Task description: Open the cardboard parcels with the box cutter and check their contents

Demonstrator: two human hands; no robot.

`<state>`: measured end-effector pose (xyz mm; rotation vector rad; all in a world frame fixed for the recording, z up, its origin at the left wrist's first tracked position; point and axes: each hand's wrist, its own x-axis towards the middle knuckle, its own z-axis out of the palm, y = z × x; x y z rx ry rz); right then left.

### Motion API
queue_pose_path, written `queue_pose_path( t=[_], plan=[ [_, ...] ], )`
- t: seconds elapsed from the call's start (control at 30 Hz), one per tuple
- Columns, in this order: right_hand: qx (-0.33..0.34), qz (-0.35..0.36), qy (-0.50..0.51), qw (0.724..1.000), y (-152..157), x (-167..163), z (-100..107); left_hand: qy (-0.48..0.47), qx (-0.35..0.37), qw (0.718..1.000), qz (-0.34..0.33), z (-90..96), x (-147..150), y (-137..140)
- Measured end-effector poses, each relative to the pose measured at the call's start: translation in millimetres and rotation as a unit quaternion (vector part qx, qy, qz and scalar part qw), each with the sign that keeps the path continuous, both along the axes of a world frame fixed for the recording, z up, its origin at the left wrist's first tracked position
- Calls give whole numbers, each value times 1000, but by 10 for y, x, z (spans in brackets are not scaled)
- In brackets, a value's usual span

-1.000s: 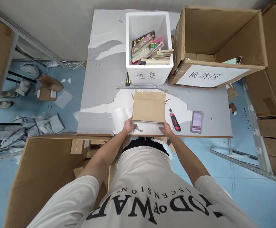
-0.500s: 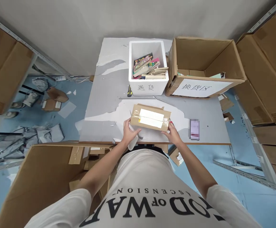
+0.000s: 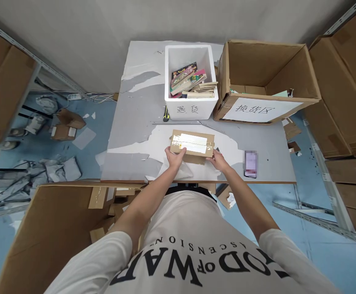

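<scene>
"Well, go from the left: what lies beyond the left grip (image 3: 175, 157)?"

"Grey parcels (image 3: 39, 173) on the blue floor (image 3: 104, 118), well apart from it. A large open carton (image 3: 58, 228) stands on the near side of that grip, with smaller boxes (image 3: 97, 199) inside."

"And on the tabletop (image 3: 125, 163)?"

"Past the left grip, on its far side, a yellow-and-black cutter (image 3: 166, 113) lies next to a white foam bin (image 3: 193, 109)."

"Is the left grip holding anything?"

"Yes, it has closed round the left end of a small cardboard box (image 3: 196, 155), thumb by the near edge of its white label (image 3: 193, 143). A white sheet (image 3: 182, 171) lies just below that grip."

"Does the box rest on anything?"

"It's between the two grips; from above I can't tell whether its underside touches the tabletop."

"What's beyond it?"

"The bin, with books (image 3: 186, 81) heaped inside."

"And the right grip (image 3: 219, 160)?"

"Fingers and thumb pinch the box's near right corner."

"Further right?"

"A phone (image 3: 251, 164), near the right grip, its screen blurred. Beyond the phone, a big carton (image 3: 266, 57) with a handwritten sign (image 3: 262, 109) stands beside the bin. Stacked cartons (image 3: 346, 175) are well to the right of both grips."
</scene>
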<state>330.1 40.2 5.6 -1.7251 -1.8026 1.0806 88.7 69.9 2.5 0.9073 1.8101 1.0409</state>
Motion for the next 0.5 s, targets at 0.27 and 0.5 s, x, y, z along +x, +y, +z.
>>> queue_pose_path(
  t=[0.27,0.5],
  plan=[
    [-61,13,15,998,111,70,-218,28,-17,999,27,-240,41,102],
    [-134,-216,-222,941,-254,346,-460,9,-9,1000,28,-307,70,73]
  ],
)
